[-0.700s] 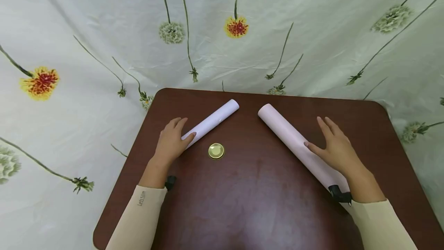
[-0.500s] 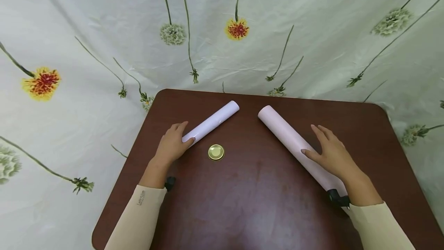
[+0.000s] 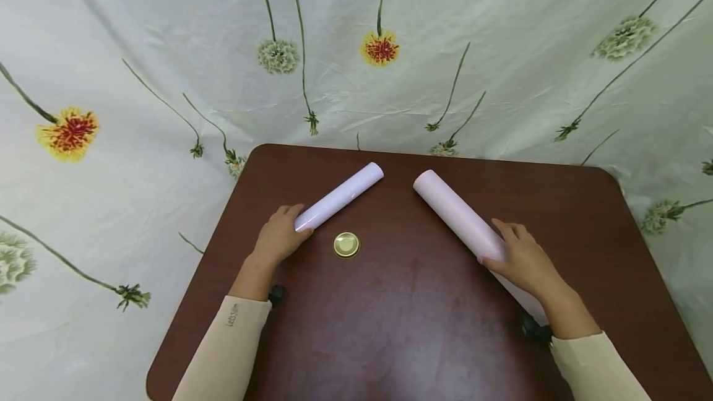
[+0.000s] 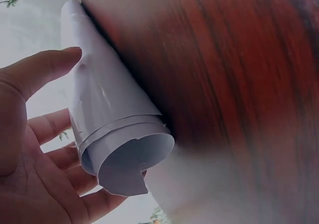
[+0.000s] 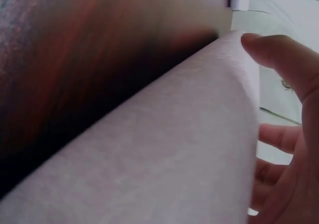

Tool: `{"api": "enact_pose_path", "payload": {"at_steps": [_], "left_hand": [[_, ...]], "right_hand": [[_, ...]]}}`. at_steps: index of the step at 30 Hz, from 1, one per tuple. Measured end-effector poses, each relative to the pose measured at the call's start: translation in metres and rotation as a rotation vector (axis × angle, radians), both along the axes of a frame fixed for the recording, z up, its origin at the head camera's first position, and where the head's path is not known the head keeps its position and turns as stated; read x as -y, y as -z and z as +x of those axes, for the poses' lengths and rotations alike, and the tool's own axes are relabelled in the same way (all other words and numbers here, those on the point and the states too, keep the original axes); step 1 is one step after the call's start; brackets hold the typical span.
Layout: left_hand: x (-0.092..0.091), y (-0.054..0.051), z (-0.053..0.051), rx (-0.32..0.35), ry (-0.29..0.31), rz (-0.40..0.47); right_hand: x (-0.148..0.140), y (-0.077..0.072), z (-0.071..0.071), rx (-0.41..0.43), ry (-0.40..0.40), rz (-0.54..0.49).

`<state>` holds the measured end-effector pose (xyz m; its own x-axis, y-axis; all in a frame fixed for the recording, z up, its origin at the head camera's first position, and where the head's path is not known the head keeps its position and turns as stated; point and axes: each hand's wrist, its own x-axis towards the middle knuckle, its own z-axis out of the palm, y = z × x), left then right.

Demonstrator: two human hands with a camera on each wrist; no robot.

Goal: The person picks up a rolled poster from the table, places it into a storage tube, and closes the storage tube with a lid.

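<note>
Straddling a white roll (image 3: 340, 196) near its end, the left hand (image 3: 278, 234) was spread. A gold lid (image 3: 346, 245) lay beside it on the table (image 3: 390, 314). Farther right, a pale pink roll (image 3: 457, 210) slanted, the right hand (image 3: 523, 262) spread around it.

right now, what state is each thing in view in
white roll, rolled up, near end open
pale pink roll, rolled up
gold lid, lying flat, untouched
left grip, spanning the white roll, tightness unclear
right grip, spanning the pale pink roll, tightness unclear
floral cloth, slightly creased
table, reflecting light
</note>
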<state>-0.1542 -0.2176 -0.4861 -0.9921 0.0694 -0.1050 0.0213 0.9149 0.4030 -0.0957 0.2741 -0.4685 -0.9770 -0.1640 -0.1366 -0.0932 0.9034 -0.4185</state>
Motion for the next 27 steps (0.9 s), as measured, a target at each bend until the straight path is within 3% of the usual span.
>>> {"api": "enact_pose_path", "payload": {"at_steps": [7,15,27], "left_hand": [[0.001,0.001,-0.001,0.013,-0.013,-0.001],[0.0,0.006,0.0,-0.002,-0.018,-0.01],[-0.003,0.005,-0.001,-0.01,-0.006,-0.033]], "right_hand": [[0.002,0.01,0.001,0.021,0.027,0.002],[0.002,0.022,0.006,-0.043,0.028,0.023],[0.001,0.026,0.006,-0.144,0.036,0.13]]}}
